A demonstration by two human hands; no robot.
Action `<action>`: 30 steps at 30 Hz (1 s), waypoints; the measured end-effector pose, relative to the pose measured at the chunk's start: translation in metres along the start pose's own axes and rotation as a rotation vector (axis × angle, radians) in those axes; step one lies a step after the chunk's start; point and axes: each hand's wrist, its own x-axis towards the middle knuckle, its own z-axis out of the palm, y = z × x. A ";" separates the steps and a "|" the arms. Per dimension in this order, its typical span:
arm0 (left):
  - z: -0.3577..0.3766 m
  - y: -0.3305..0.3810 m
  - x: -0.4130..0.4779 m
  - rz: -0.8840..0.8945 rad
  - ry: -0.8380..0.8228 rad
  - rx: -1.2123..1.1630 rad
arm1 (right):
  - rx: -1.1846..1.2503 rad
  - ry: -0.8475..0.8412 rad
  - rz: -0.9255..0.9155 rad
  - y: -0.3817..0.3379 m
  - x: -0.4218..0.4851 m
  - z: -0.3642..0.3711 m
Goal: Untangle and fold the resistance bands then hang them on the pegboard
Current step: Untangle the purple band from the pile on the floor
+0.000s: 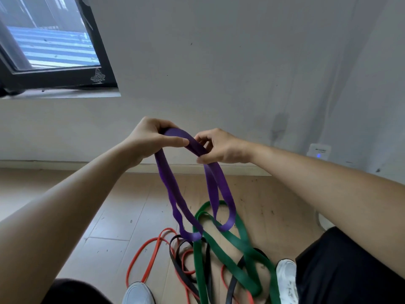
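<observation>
Head view showed left grip (149,139) and right grip (221,148) pinching the purple band (165,183) at its top; it looked limp, light, stretchy, best held between them

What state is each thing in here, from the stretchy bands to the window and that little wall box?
Purple flat rubber band: lifted, folded into hanging loops.
Left hand: grips the band's top.
Right hand: pinches it.
Wide green rubber band: tangled on the floor.
Thin red band: tangled there too.
Black band: tangled there too.
Black-framed window: seemingly ajar.
White wall box: blue light on.
</observation>
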 end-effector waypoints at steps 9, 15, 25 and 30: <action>0.003 0.002 0.007 -0.044 0.053 -0.019 | 0.136 -0.139 0.105 0.005 -0.014 -0.033; -0.004 -0.005 0.004 -0.040 -0.141 0.030 | 0.243 -0.200 0.141 0.005 -0.020 -0.043; 0.011 0.021 0.001 0.074 -0.210 -0.109 | 0.205 -0.092 0.022 -0.022 -0.020 -0.038; 0.009 0.024 0.003 0.105 0.007 -0.234 | 0.060 -0.164 0.110 0.005 -0.021 -0.030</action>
